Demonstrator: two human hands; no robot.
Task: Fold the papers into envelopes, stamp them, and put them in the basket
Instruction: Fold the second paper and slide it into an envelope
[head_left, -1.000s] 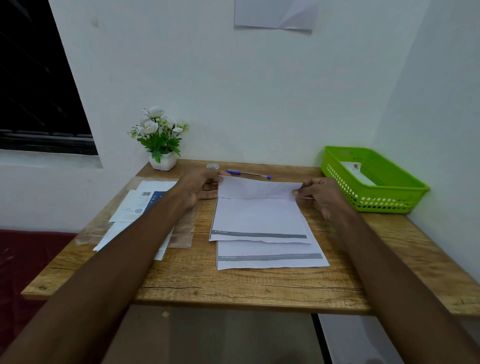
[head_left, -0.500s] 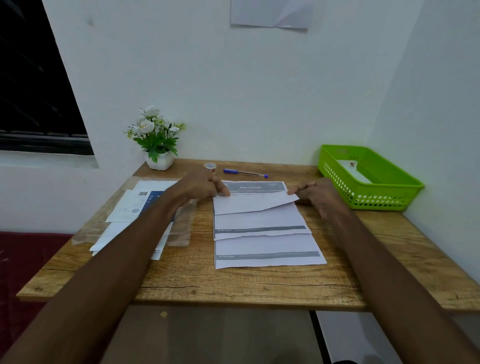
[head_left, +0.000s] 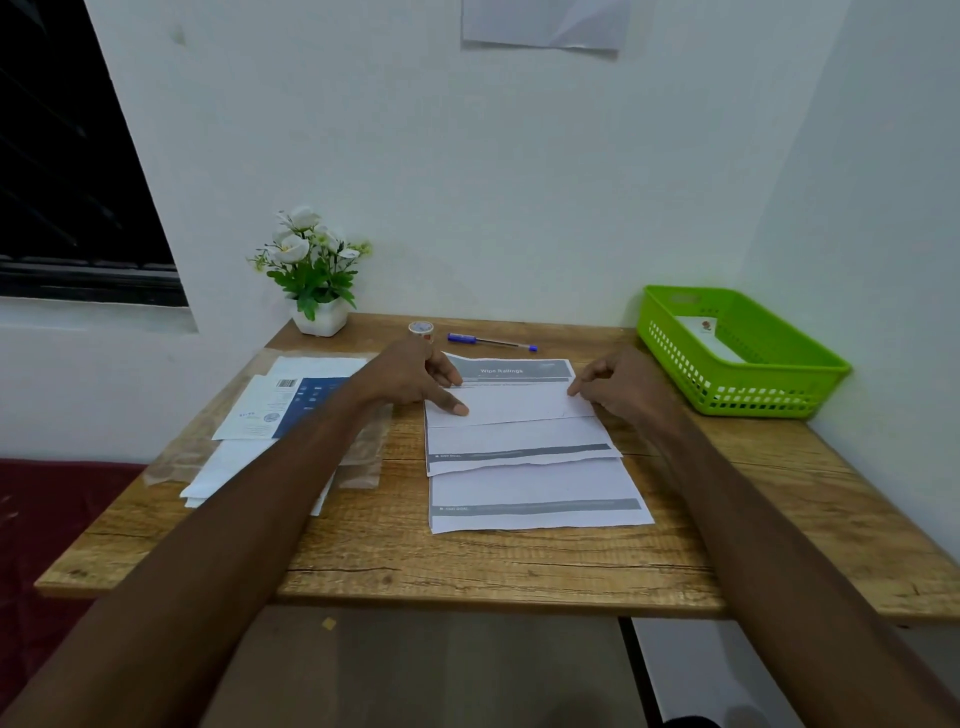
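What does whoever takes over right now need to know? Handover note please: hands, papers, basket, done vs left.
Left hand: pressing the folded flap of the top paper flat, thumb extended on it.
Right hand: fingers curled, fingertip pressing the flap's right end.
Top paper lies mid-table over a second paper, upper part folded down, header strip showing.
More sheets sit at the left. Sticker roll and pen lie at the back.
Green basket, at right, holds one finished envelope.
Done: one envelope, first fold.
Left: finish folding, stamp, basket; then the other papers.
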